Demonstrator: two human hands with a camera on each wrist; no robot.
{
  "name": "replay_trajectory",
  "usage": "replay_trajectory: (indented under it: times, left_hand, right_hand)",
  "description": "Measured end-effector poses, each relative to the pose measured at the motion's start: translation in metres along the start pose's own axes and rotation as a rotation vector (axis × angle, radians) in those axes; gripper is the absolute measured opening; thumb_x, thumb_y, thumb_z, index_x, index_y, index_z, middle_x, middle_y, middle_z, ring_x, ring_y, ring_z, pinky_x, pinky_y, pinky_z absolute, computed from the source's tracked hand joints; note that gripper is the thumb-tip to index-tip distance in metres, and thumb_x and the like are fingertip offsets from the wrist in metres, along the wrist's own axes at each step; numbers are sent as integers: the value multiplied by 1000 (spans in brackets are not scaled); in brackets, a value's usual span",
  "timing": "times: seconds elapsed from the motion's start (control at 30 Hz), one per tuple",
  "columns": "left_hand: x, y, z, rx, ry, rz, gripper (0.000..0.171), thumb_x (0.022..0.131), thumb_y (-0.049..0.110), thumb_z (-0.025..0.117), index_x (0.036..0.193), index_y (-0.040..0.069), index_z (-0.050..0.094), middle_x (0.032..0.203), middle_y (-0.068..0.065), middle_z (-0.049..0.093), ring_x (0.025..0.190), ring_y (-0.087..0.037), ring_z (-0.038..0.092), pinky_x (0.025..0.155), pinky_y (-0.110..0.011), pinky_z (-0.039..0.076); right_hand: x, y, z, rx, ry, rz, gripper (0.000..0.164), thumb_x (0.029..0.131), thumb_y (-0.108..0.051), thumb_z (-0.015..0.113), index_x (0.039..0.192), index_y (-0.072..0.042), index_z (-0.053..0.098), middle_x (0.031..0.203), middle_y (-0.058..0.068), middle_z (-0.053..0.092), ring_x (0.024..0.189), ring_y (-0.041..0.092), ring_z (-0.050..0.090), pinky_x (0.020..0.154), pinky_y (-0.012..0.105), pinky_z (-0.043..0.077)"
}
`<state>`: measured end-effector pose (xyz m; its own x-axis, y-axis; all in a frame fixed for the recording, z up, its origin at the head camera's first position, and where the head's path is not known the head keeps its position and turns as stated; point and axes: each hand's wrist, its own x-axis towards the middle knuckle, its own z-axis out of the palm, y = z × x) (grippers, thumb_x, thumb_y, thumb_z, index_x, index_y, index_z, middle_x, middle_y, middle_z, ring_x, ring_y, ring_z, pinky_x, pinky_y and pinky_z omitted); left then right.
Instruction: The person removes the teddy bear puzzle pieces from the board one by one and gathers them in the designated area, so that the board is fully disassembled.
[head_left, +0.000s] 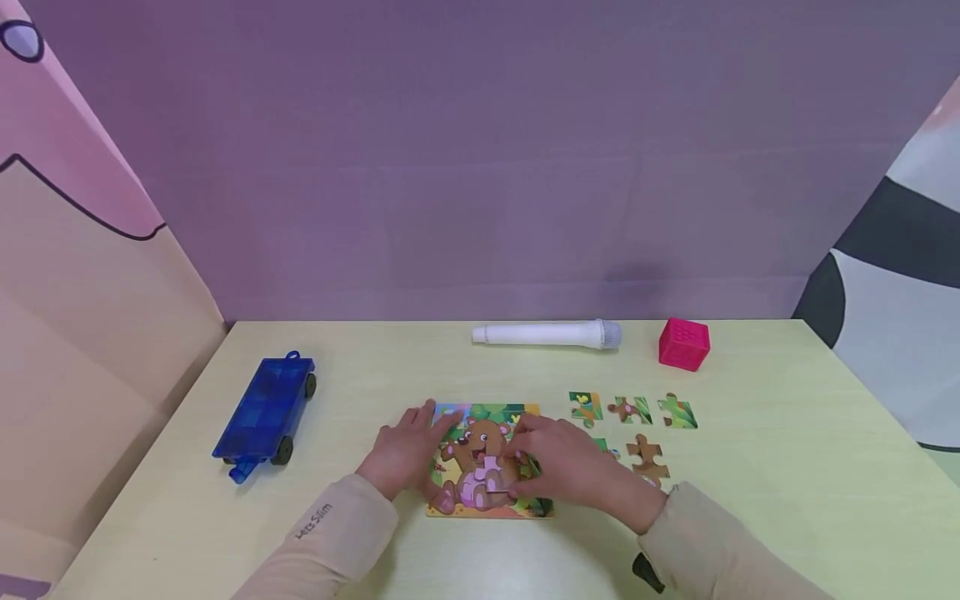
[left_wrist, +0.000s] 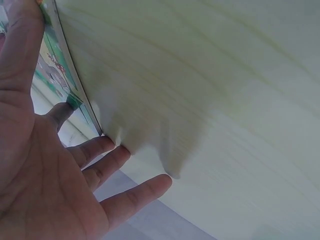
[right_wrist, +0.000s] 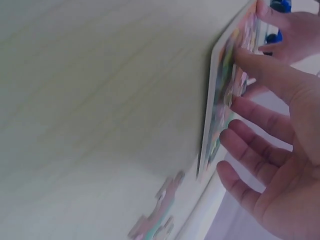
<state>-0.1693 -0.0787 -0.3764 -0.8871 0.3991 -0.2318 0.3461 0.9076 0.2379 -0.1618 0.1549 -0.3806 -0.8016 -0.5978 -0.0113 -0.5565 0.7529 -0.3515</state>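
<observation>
A bear jigsaw puzzle (head_left: 487,412) lies flat in its thin board near the table's front. My left hand (head_left: 405,454) rests at its left edge, fingers spread, thumb reaching over the picture; the left wrist view shows the fingertips along the board's edge (left_wrist: 75,75). Above the bear's belly, my right hand (head_left: 566,462) pinches a purple-and-brown puzzle piece (head_left: 492,475) between thumb and index finger. That piece sits slightly raised and out of line with the picture. In the right wrist view, the other fingers (right_wrist: 245,150) hang loosely over the board. The hand hides part of the piece.
Loose puzzle pieces (head_left: 677,412) lie right of the board, including a brown one (head_left: 647,457) beside the right wrist. A blue toy wagon (head_left: 266,408) stands at the left. At the back are a white toy microphone (head_left: 540,335) and a pink cube (head_left: 684,344).
</observation>
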Motion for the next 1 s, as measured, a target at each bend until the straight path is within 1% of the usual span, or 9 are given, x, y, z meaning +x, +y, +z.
replay_trajectory:
  times: [0.2, 0.27, 0.37, 0.47, 0.6, 0.67, 0.77, 0.83, 1.0]
  left_hand:
    - [0, 0, 0, 13, 1, -5, 114, 60, 39, 98, 156, 15, 40, 159, -24, 33, 142, -39, 37, 102, -63, 44]
    - [0, 0, 0, 9, -2, -9, 115, 60, 39, 98, 156, 15, 40, 159, -24, 32, 142, -39, 37, 103, -63, 43]
    - [-1, 1, -1, -1, -2, -13, 115, 60, 39, 98, 156, 15, 40, 159, -24, 32, 142, -39, 36, 103, -64, 43]
    - [-1, 0, -1, 1, 0, -13, 115, 59, 39, 98, 156, 14, 40, 159, -24, 32, 142, -39, 37, 103, -64, 43]
    - [-1, 0, -1, 5, -1, -16, 115, 59, 39, 98, 156, 15, 40, 159, -24, 32, 142, -39, 37, 103, -64, 42]
    - [0, 0, 0, 8, 1, -15, 115, 59, 39, 98, 156, 15, 40, 159, -24, 33, 142, -39, 37, 103, -64, 43]
    - [0, 1, 0, 5, 3, -15, 114, 59, 39, 98, 155, 15, 41, 159, -24, 33, 142, -39, 37, 103, -64, 43]
    - [1, 1, 1, 8, 6, -13, 114, 59, 38, 98, 155, 15, 41, 158, -24, 34, 142, -39, 38, 103, -64, 43]
    - [1, 2, 1, 15, 20, -10, 113, 58, 38, 98, 154, 15, 43, 157, -24, 35, 140, -39, 39, 101, -64, 44]
  right_hand:
    - [-10, 13, -11, 55, -11, -5, 33, 81, -30, 87, 108, -14, 77, 102, -6, 59, 88, 13, 60, 74, 31, 53]
    - [-14, 19, -16, 73, -8, -5, 35, 81, -29, 87, 110, -12, 77, 105, -5, 60, 87, 14, 61, 74, 31, 54]
    - [-21, 29, -22, 71, 2, -11, 35, 82, -28, 86, 111, -12, 77, 106, -4, 61, 86, 12, 59, 74, 31, 54]
    - [-30, 38, -28, 50, 12, -18, 34, 82, -29, 85, 111, -13, 76, 108, -2, 61, 83, 11, 60, 76, 38, 52]
    - [-44, 49, -36, 16, 38, -15, 35, 82, -29, 85, 113, -15, 75, 113, -1, 62, 90, 14, 63, 81, 45, 52]
    - [-51, 56, -39, 30, 50, -3, 35, 83, -28, 84, 114, -14, 75, 114, 0, 62, 91, 16, 63, 79, 39, 55]
    - [-60, 66, -44, 47, 64, 23, 36, 83, -26, 84, 115, -13, 74, 114, 1, 62, 84, 14, 64, 72, 31, 54]
    - [-67, 72, -48, 54, 68, 46, 36, 83, -27, 84, 115, -13, 74, 116, 2, 62, 82, 12, 64, 73, 31, 54]
    - [-83, 87, -56, 45, 80, 93, 40, 82, -31, 86, 116, -13, 74, 117, 4, 63, 94, 18, 63, 76, 36, 55]
